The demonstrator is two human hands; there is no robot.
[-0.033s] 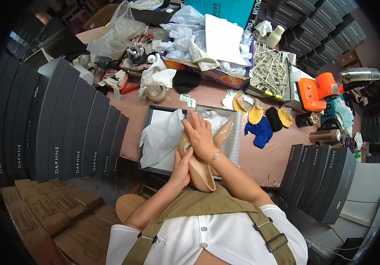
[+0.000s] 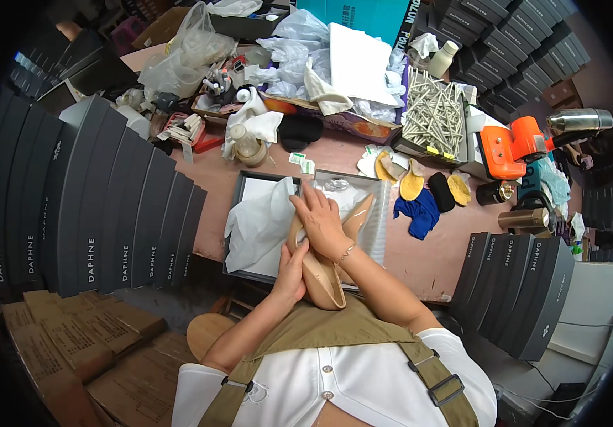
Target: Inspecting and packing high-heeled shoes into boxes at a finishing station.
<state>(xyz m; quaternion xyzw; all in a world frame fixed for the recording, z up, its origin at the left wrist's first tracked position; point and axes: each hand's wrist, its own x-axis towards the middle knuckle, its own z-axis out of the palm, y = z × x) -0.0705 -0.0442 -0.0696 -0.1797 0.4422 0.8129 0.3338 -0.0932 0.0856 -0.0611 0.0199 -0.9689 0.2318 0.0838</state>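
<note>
An open grey shoe box (image 2: 234,213) lies on the brown table (image 2: 435,260) in front of me, lined with white tissue paper (image 2: 260,220). A beige pointed high-heeled shoe (image 2: 324,285) sticks out over the box's near edge, and a second beige shoe (image 2: 360,213) lies beside it inside the box. My left hand (image 2: 290,274) grips the near shoe from the left side. My right hand (image 2: 321,217) lies on top of the shoes, fingers spread toward the tissue paper, a thin bracelet on its wrist.
Rows of dark grey shoe boxes stand at the left (image 2: 107,213) and right (image 2: 527,285). Behind the box are a blue cloth (image 2: 417,213), yellow insoles (image 2: 412,186), an orange tool (image 2: 513,146), a metal flask (image 2: 580,119), and plastic bags (image 2: 299,43). Brown cartons (image 2: 57,341) sit lower left.
</note>
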